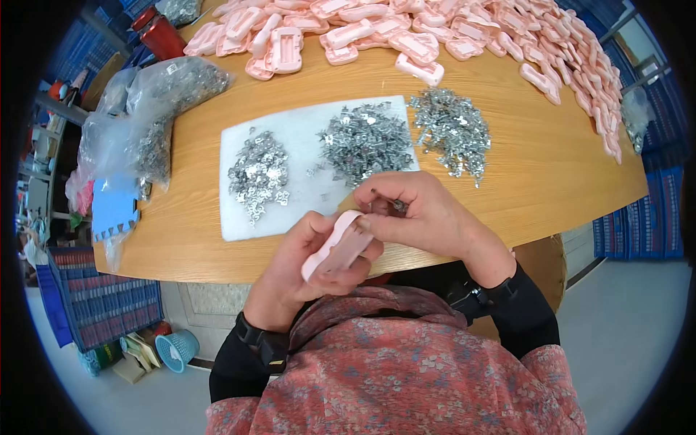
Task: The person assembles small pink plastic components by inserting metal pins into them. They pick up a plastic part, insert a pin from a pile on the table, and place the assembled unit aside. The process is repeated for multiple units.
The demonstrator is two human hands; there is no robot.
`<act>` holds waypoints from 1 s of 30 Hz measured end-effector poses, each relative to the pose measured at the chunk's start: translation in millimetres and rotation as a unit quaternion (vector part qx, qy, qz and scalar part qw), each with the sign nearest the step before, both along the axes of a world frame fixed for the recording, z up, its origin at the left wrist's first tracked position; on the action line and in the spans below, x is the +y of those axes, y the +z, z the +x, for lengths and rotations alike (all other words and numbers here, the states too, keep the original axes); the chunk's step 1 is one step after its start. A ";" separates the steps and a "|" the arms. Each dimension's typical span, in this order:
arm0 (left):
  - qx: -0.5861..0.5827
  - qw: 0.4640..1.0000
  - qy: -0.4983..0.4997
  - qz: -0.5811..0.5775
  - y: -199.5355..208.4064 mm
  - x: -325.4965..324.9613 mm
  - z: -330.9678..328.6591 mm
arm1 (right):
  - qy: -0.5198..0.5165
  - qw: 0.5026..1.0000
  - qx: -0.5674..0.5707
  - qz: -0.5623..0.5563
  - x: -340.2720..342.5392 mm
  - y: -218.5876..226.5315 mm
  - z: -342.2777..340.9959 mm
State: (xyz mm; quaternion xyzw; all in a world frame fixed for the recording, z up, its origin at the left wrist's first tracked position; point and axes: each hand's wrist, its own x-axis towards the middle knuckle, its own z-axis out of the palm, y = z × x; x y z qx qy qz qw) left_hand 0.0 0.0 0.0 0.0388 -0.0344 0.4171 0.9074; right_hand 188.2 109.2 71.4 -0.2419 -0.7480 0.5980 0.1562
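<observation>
A pink plastic casing is gripped in my left hand, tilted, with the fingers wrapped under it. My right hand has its thumb pressed at the casing's upper end. Small metal pieces show in the curled fingers of that hand, partly hidden. Just beyond my hands lies a white foam sheet. On it are a pile of small metal pieces at the left and a larger, darker pile of metal parts at the right. A third metal pile rests on the wood beside the sheet.
Many pink casings heap along the far side and right of the wooden table. Clear bags of metal parts and a blue foam mat lie at the left. A red jar stands behind. A blue basket sits on the floor.
</observation>
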 end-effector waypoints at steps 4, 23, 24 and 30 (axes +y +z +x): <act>0.349 0.934 0.072 0.027 43.3 -4.6 14.1 | -0.082 0.995 -0.025 -0.060 -5.1 0.6 23.6; 0.495 0.864 -0.030 0.084 50.6 16.3 111.1 | -0.272 0.937 0.070 -0.206 -61.3 -32.7 186.0; 0.525 0.846 -0.017 0.095 48.6 14.6 116.3 | -0.304 0.928 0.067 -0.205 -67.8 -31.0 202.3; 0.651 0.737 0.068 0.170 49.3 -3.1 118.3 | -0.414 0.891 -0.083 -0.165 -97.5 -55.3 328.1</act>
